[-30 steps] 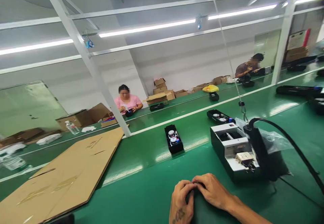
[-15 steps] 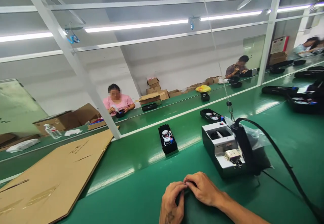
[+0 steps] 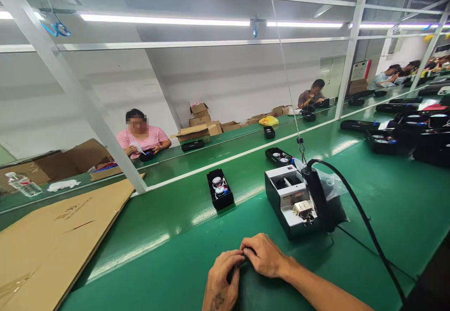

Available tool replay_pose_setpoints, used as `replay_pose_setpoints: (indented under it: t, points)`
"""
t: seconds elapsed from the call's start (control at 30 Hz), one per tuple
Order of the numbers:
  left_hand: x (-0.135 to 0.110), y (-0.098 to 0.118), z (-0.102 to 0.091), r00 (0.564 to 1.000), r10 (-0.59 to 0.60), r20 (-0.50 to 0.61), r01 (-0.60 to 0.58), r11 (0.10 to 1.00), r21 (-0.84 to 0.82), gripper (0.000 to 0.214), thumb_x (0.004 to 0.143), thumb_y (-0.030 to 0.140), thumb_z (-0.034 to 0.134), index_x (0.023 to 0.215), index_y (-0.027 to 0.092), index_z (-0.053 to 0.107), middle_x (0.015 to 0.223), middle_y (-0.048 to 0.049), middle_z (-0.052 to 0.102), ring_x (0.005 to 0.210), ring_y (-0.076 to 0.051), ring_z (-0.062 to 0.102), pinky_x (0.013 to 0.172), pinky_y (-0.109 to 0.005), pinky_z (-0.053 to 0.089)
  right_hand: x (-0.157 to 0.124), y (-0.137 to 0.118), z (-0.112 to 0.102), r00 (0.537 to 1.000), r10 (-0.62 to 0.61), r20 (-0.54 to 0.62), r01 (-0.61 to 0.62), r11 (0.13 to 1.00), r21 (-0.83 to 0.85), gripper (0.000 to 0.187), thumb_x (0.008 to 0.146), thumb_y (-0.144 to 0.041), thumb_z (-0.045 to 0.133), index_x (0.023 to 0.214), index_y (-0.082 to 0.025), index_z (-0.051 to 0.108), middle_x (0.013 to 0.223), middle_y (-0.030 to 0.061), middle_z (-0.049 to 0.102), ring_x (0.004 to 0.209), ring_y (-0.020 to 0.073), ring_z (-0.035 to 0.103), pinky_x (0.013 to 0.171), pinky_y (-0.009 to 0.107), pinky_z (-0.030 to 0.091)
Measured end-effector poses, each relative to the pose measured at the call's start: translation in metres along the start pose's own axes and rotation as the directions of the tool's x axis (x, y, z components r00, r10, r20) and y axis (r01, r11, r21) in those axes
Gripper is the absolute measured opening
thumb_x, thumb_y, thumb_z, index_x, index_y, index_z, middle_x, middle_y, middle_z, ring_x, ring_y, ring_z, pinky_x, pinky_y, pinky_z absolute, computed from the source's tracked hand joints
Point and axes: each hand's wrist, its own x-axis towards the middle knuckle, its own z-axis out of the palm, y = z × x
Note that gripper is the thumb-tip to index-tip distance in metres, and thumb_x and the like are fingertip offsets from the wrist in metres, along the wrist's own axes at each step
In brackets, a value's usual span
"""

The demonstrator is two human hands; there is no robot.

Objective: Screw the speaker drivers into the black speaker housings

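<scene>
Both the left hand [image 3: 222,278] and the right hand [image 3: 262,254] seem to pinch something tiny that a slip could drop on the green bench [image 3: 147,273].

I'm viewing a factory workshop. Seated workers [image 3: 138,132] line green conveyor belts [image 3: 168,222], with stacked cardboard cartons [image 3: 198,121] behind.

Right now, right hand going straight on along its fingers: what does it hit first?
The left hand. The right hand points left, and its fingertips already look to be against the left hand's fingers, though depth is hard to judge from this view.
</scene>
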Motion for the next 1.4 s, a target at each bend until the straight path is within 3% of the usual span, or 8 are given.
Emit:
replay_pose_setpoints:
  t: [0.57,0.7,0.87,0.97,1.07,1.17,1.23,1.4]
  points:
    - [0.000,-0.005,0.000,0.999,0.018,0.041,-0.018,1.000,-0.009,0.025,0.098,0.014,0.060,0.105,0.028,0.079,0.112,-0.0030,0.085,0.099,-0.017,0.084,0.088,-0.025,0.068,0.002,0.000,0.000,0.999,0.026,0.022,-0.024,0.995,-0.097,0.031,0.098,-0.020,0.054,0.107,-0.024,0.083,0.101,0.0057,0.087,0.091,0.0242,0.081,0.076,0.029,0.048]
    - [-0.001,-0.004,0.000,0.997,-0.023,0.069,0.022,1.000,0.004,0.023,0.097,0.015,0.061,0.102,0.029,0.079,0.112,-0.0025,0.085,0.099,-0.017,0.084,0.088,-0.024,0.068,0.001,0.001,0.001,1.000,0.020,0.009,-0.019,0.996,-0.090,0.032,0.096,-0.017,0.054,0.107,-0.024,0.084,0.101,0.0049,0.088,0.089,0.0232,0.081,0.076,0.029,0.050]
    - [0.001,-0.002,-0.004,0.993,-0.060,0.097,0.057,0.998,0.032,0.023,0.098,0.020,0.059,0.097,0.029,0.080,0.111,-0.0029,0.084,0.096,-0.018,0.084,0.085,-0.023,0.068,0.005,-0.002,-0.001,0.999,0.009,-0.046,-0.012,0.998,-0.061,0.027,0.092,-0.017,0.061,0.101,-0.026,0.086,0.094,0.0032,0.087,0.083,0.0220,0.080,0.073,0.028,0.050]
    - [0.002,-0.002,-0.006,0.990,-0.076,0.121,0.070,0.996,0.052,0.024,0.098,0.021,0.058,0.096,0.030,0.081,0.112,-0.0026,0.084,0.096,-0.017,0.084,0.085,-0.023,0.068,-0.003,-0.007,-0.019,0.988,0.045,-0.146,-0.053,0.997,-0.054,0.020,0.092,-0.024,0.068,0.101,-0.025,0.085,0.085,0.0025,0.084,0.077,0.0208,0.076,0.073,0.028,0.050]
    - [0.000,-0.003,-0.004,0.989,-0.096,0.113,0.090,0.994,0.059,0.026,0.098,0.022,0.057,0.094,0.029,0.081,0.111,-0.0038,0.084,0.097,-0.019,0.083,0.086,-0.026,0.068,-0.034,-0.005,-0.051,0.925,0.117,-0.362,-0.133,0.991,-0.017,0.027,0.102,-0.037,0.061,0.104,-0.022,0.083,0.073,0.0022,0.076,0.064,0.0175,0.067,0.067,0.027,0.048]
    - [-0.001,-0.003,-0.001,0.989,-0.110,0.103,0.105,0.993,0.052,0.026,0.098,0.024,0.057,0.093,0.030,0.081,0.110,-0.0038,0.084,0.094,-0.019,0.084,0.084,-0.027,0.069,-0.077,0.010,-0.080,0.745,0.166,-0.646,-0.185,0.982,0.039,0.032,0.104,-0.043,0.059,0.097,-0.020,0.081,0.060,-0.0019,0.061,0.052,0.0149,0.054,0.055,0.026,0.043]
    - [-0.002,-0.002,0.000,0.987,-0.123,0.105,0.118,0.992,0.053,0.025,0.098,0.025,0.058,0.093,0.031,0.082,0.109,-0.0024,0.085,0.092,-0.018,0.084,0.084,-0.026,0.069,-0.101,0.026,-0.088,0.673,0.171,-0.719,-0.240,0.971,0.006,0.029,0.104,-0.041,0.059,0.105,-0.020,0.078,0.057,-0.0051,0.052,0.048,0.0145,0.048,0.052,0.026,0.041]
    - [0.001,-0.002,0.000,0.989,-0.121,0.086,0.119,0.993,0.027,0.025,0.098,0.027,0.059,0.091,0.032,0.082,0.106,-0.0002,0.085,0.088,-0.017,0.084,0.081,-0.025,0.069,-0.123,0.061,-0.078,0.687,0.169,-0.706,-0.346,0.931,-0.114,0.032,0.108,-0.037,0.050,0.128,-0.018,0.066,0.056,-0.0093,0.044,0.043,0.0147,0.043,0.050,0.027,0.040]
